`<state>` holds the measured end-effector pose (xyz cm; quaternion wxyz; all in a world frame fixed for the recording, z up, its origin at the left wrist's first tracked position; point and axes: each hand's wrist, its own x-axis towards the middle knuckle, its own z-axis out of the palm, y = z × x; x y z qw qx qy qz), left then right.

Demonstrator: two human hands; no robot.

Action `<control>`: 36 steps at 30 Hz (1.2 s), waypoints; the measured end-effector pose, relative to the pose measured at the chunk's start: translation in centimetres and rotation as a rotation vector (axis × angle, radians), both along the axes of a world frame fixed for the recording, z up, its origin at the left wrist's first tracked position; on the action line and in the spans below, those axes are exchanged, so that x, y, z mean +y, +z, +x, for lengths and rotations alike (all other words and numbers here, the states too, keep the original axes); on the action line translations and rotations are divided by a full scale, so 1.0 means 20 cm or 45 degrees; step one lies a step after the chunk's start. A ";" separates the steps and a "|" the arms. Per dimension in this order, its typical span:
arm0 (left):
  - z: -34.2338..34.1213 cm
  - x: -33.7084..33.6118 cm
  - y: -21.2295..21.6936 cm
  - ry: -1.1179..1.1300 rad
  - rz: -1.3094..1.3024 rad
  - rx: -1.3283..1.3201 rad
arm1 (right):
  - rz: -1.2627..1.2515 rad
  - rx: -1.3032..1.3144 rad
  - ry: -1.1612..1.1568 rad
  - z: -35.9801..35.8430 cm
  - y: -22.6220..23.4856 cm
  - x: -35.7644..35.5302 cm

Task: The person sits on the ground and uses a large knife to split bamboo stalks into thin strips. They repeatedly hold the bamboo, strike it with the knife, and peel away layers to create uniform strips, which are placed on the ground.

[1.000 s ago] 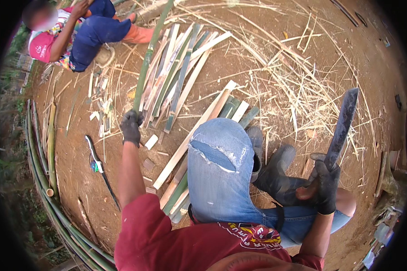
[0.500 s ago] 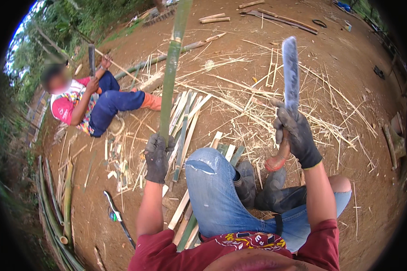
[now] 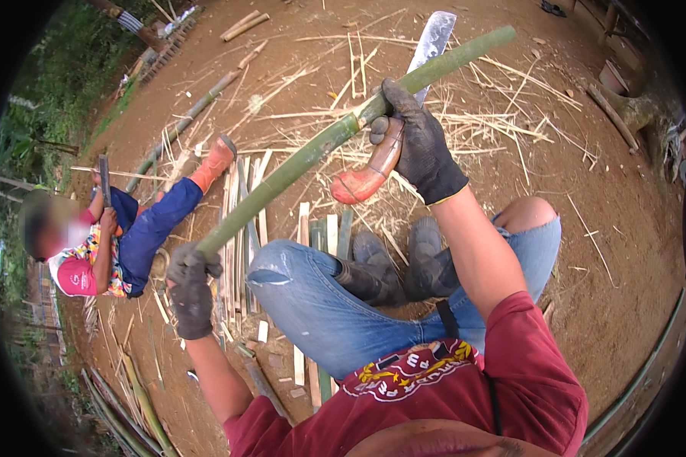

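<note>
The gloved left hand [image 3: 193, 293] has its fingers curled around the near end of a green bamboo pole [image 3: 297, 169], which slants from them across to the right hand [image 3: 427, 148]. Those gloved fingers close on the reddish handle of a large knife [image 3: 372, 169], its blade crossing behind the pole; whether they grip the pole too is hard to tell. Split strips [image 3: 242, 293] lie right of the left fingers; a co-worker [image 3: 149, 236] sits beyond them.
</note>
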<state>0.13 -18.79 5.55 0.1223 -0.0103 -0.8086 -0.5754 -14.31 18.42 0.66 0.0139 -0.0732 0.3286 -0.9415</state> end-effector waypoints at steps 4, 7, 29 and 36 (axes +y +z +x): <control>-0.04 0.24 0.13 0.071 0.506 0.441 | -0.297 -0.172 0.039 0.12 -0.11 -0.08; -0.08 0.53 0.22 0.234 0.972 0.717 | -0.358 -0.286 0.086 0.16 -0.27 -0.18; 0.00 0.80 -0.12 -0.154 0.938 0.668 | 1.131 -0.375 0.020 0.71 -0.67 -0.14; -0.01 0.74 -0.12 0.089 0.991 0.697 | 1.607 -0.318 0.080 0.67 -0.56 -0.34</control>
